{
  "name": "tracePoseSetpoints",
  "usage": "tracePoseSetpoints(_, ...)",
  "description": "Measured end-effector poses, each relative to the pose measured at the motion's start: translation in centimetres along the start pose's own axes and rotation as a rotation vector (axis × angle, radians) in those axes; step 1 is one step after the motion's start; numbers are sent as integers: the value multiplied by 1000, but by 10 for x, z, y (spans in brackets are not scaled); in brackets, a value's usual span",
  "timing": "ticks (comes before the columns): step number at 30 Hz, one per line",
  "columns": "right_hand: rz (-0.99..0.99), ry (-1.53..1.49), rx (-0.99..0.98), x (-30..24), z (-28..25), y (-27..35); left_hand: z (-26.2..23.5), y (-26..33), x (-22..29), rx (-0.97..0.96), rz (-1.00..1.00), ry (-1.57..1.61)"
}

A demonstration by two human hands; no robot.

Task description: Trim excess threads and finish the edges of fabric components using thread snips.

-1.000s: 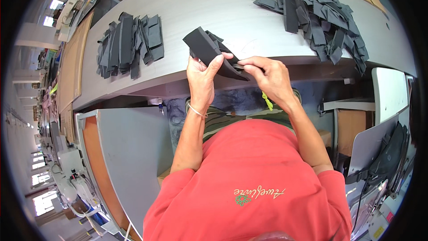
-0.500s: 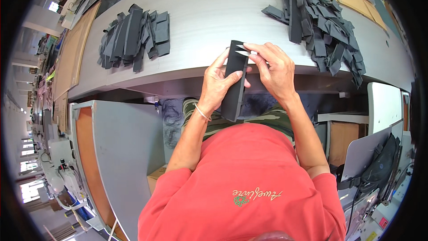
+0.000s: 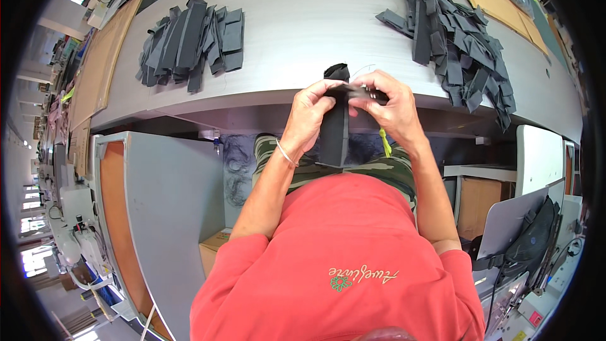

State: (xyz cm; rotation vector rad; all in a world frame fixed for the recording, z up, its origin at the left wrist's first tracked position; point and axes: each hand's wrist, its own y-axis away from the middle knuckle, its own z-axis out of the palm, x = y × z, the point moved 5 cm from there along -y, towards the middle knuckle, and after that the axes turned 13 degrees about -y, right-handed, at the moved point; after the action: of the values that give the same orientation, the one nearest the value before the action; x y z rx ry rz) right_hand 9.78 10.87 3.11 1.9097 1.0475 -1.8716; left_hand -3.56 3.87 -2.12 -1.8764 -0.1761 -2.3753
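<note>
Between my hands, at the near edge of the table, hangs a long dark fabric strip (image 3: 333, 136). My left hand (image 3: 306, 117) pinches it near its upper part, and the top end bunches up above the fingers. My right hand (image 3: 399, 110) is closed around small dark thread snips (image 3: 365, 93), smeared by motion, with their tips at the strip beside my left fingertips. A yellow-green tie (image 3: 385, 143) dangles below the right hand. Fine loose threads show just above the right fingers. Whether the blades touch the cloth, I cannot tell.
Dark grey fabric strips lie in a left pile (image 3: 189, 41) and a looser right pile (image 3: 461, 50) on the pale table (image 3: 303, 19). Cardboard (image 3: 499, 6) lies at the far right. A grey cabinet (image 3: 170, 196) stands left of my legs, a black bag (image 3: 533, 233) at right.
The strip's upper end, flat before, is now bunched. The snips' pale blades, clear earlier, are now blurred against the strip, and the yellow-green tie has come into sight.
</note>
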Motion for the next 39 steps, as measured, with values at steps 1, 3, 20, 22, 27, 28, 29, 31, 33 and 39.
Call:
tracePoseSetpoints(1,-65,28,77,10,0,1,1,-1,2,-61,-2,41)
tracePoseSetpoints(3,-181,143,114,6,3,9,5,0,9,-72,-20,210)
tracePoseSetpoints(20,-96,179,66,-8,11,18,-23,-1,19,109,202,-34)
tracePoseSetpoints(22,-178,380,22,-12,14,16,-20,-1,19,91,200,-39)
tracePoseSetpoints(27,-291,505,-36,-16,21,14,-17,0,21,70,197,-47)
tracePoseSetpoints(28,-331,571,-76,-18,23,14,-18,1,21,71,198,-60)
tracePoseSetpoints(29,-331,568,-79,-20,22,14,-19,1,21,72,198,-72)
tracePoseSetpoints(31,-300,628,-200,-20,26,15,-20,1,20,74,194,-80)
tracePoseSetpoints(33,-283,558,-225,-18,22,16,-20,1,20,75,190,-88)
tracePoseSetpoints(39,-222,387,-72,-15,15,15,-20,0,19,72,189,-103)
